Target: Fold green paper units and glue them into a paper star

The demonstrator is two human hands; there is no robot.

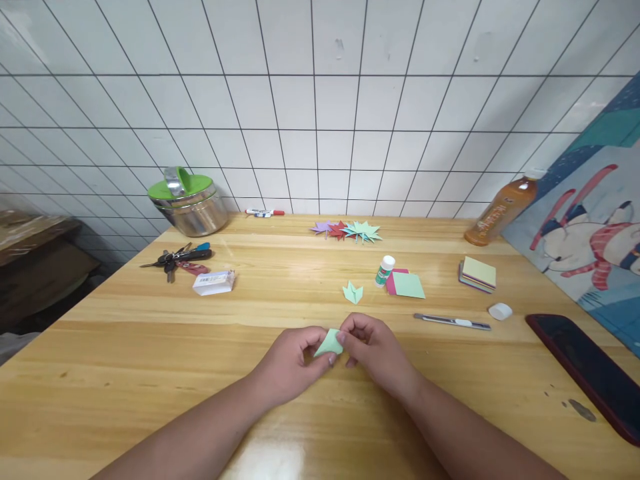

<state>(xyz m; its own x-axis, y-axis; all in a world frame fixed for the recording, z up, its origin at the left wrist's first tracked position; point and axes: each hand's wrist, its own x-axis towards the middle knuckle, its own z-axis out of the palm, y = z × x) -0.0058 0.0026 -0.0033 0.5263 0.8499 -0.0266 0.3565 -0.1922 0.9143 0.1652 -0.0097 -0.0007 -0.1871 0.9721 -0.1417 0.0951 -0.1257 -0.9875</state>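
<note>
A small folded piece of light green paper [329, 343] is held just above the wooden table, between both hands. My left hand [295, 363] grips its left and lower edge between thumb and fingers. Thumb and index finger of my right hand [374, 347] pinch its right edge. Just beyond the hands lies a folded green paper shape with pointed tips [353, 293]. Behind that, a glue stick [385, 271] stands upright without its cap, beside a green paper square [409, 285] that overlaps a dark pink one [391, 285].
Folded paper leaves [364, 231] lie near the tiled wall. To the right are a utility knife [453, 322], white cap [500, 311], paper stack [479, 274], bottle [505, 208] and phone [590, 373]. Keys [180, 257], a small box [214, 283], a metal pot [193, 210] and markers [265, 213] are left.
</note>
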